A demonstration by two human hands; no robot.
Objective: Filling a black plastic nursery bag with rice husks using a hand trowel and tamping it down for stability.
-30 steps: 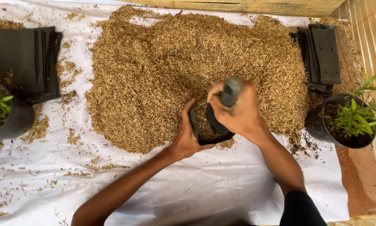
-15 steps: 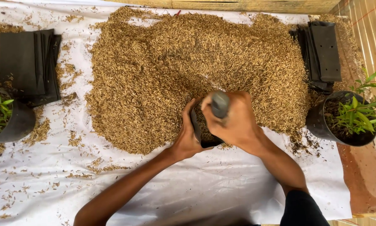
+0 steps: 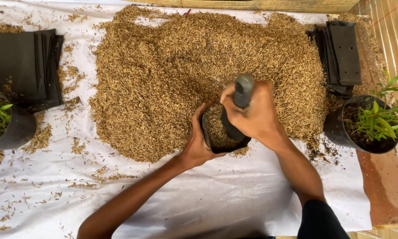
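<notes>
At the husk pile's near edge, left hand (image 3: 198,141) gripping black bag (image 3: 219,148) rim, right hand (image 3: 252,113) clasping upright scoop (image 3: 243,90), handle up.

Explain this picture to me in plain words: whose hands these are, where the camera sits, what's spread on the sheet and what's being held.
There is no machine here. The camera sits on a person's head and looks straight down at their own two bare hands.

The left hand grips the rim of a small black grow bag, which already holds husks. The right hand is closed around a dark grey tool handle whose lower end dips into the bag.

On the white sheet lies a big heap of golden-brown husks. Flat black bags are stacked at the far left and far right. A black pot with a green plant stands at each side: left, right.
</notes>
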